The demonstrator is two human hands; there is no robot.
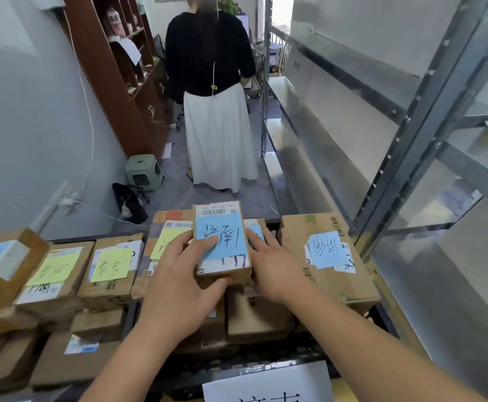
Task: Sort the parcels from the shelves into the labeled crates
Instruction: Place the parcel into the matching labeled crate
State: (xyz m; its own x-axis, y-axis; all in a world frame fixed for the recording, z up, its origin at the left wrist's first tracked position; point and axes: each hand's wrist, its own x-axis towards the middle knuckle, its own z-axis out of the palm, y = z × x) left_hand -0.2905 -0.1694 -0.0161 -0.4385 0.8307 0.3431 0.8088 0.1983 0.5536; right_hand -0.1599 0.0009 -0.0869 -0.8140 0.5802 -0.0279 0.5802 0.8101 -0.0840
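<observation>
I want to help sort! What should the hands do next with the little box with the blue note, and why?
Probably set the small parcel down into the black crate and let go. The left hand grips it, the right hand steadies its side, and other blue-noted boxes already lie there.

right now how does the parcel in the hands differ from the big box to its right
The held parcel is smaller and narrower; the big box is wider. The held parcel's blue note reads upright; the big box's blue note looks turned and crumpled. Both hands, left and right, touch the held parcel; none touches the big box. Both are brown cardboard.
</observation>
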